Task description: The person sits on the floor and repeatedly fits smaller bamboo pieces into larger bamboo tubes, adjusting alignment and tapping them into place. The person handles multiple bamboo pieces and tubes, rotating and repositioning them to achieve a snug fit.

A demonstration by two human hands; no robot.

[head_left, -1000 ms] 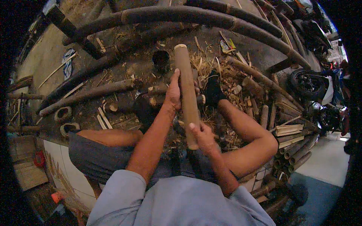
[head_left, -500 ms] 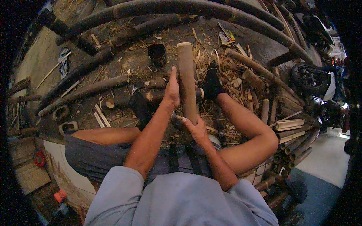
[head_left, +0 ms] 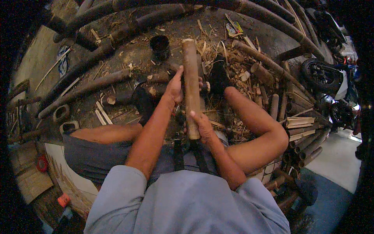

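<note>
Left hand (head_left: 175, 88): fingers wrapped around the middle of the bamboo tube (head_left: 191, 74); right hand (head_left: 204, 126): fingers grasping its near end; tube held above the floor (head_left: 212, 20); black bucket (head_left: 159, 50) left of its far end; wood chips (head_left: 243, 77) to its right.

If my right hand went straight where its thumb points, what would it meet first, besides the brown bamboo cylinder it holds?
Probably your bare left hand, farther along the brown bamboo cylinder, though depth there is unclear.

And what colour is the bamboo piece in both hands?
The bamboo piece is brown, paler at its far end; the head view shows it.
</note>
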